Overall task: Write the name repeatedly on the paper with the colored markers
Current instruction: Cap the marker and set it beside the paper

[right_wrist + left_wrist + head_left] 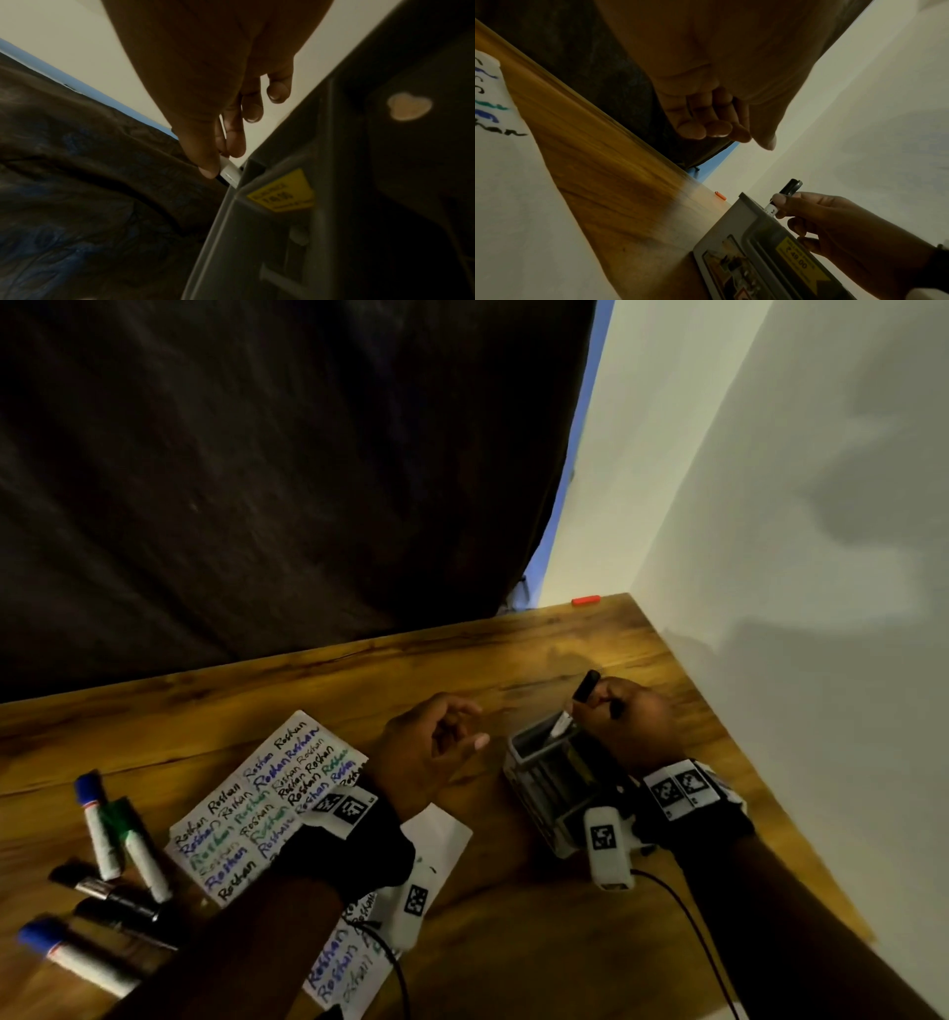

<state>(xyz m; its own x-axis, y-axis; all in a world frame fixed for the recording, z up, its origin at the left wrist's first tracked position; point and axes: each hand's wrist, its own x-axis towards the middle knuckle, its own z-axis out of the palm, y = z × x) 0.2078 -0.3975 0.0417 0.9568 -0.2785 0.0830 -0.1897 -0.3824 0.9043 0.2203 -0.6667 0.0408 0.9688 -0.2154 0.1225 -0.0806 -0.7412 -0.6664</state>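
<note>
A white paper (257,809) covered with the name in black, blue and green lies on the wooden table (462,660), partly under my left forearm. My right hand (626,716) pinches a black-capped marker (585,686) whose white barrel (228,172) dips into the far end of a grey holder box (554,778). The same marker (789,189) shows in the left wrist view, standing in the box (757,253). My left hand (436,747) hovers left of the box with fingers loosely curled (706,125), holding nothing.
Several markers lie at the left of the table: blue-capped (92,819), green-capped (133,845), black (113,896) and another blue-capped (72,958). A second written sheet (344,968) lies near the front edge. A white wall (770,557) is on the right, a dark cloth (257,480) behind.
</note>
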